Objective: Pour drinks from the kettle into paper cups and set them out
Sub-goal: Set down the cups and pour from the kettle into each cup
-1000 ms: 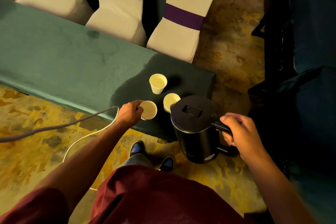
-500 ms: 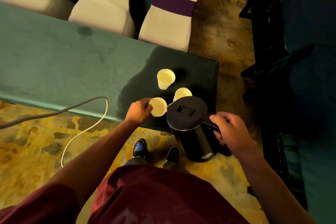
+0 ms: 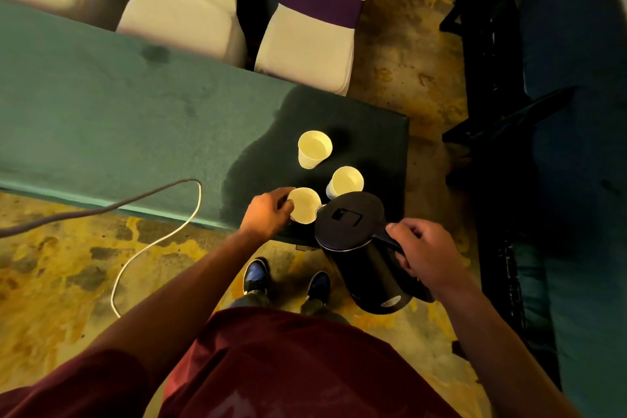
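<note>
Right now my left hand [image 3: 268,217] grips the cup [image 3: 303,204] at the table's [image 3: 135,132] near edge, my right hand [image 3: 419,253] clenches the kettle [image 3: 356,234] handle, spout at its rim. Two more cups [image 3: 314,149] stand behind, near the end; contents unclear. Pouring looks unfinished.

Green-clothed table [image 3: 101,119]; white chair covers [image 3: 305,51] with purple bands; pale cable [image 3: 149,244] on mottled floor [image 3: 51,282]

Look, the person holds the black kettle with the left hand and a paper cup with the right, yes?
Not quite: the hands are swapped. In the head view the right hand grips the black kettle, and the left hand holds the paper cup.
</note>
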The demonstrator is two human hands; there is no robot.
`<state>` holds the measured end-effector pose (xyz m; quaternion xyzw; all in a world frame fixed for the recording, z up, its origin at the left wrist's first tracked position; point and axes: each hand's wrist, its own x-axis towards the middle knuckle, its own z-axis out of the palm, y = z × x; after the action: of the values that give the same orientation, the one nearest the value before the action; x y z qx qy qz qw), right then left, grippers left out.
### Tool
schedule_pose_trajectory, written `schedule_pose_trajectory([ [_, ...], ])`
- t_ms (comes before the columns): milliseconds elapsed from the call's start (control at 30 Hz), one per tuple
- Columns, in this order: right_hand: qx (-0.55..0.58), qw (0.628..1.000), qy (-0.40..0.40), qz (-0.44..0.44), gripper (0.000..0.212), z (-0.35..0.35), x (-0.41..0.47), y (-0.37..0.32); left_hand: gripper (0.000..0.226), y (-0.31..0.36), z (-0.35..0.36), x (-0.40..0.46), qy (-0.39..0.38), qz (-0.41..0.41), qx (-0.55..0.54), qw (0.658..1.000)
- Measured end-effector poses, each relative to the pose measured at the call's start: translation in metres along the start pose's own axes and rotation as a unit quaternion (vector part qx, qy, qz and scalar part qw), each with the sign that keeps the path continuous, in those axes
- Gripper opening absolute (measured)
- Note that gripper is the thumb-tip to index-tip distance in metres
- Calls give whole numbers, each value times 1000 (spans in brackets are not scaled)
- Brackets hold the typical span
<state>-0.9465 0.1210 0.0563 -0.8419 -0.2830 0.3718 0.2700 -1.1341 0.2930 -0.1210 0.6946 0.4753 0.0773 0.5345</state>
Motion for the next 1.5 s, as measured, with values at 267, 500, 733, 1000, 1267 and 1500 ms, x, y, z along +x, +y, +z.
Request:
schedule_pose_trajectory([
  [267,-31,999,-14,3,41,9,4,-9,36,0,-2,-1,1,4,-2,1000],
  [500,-33,999,-25,15,40,13,4,-16,36,1,-4,-1,-5,2,-10,1000],
  [733,-32,999,-24,27,39,13,5,-14,36,2,-5,0,-12,3,-8,1000],
  [1000,-35,999,-20,32,39,14,6,-14,36,2,-5,1,-13,-1,-11,1000],
  [1267,-28,999,-27,32,40,13,7,-15,36,3,-5,3,-13,-1,-12,1000],
  [1500,-31,999,-32,31,40,14,9,-14,37,3,-7,5,-23,-7,6,1000],
])
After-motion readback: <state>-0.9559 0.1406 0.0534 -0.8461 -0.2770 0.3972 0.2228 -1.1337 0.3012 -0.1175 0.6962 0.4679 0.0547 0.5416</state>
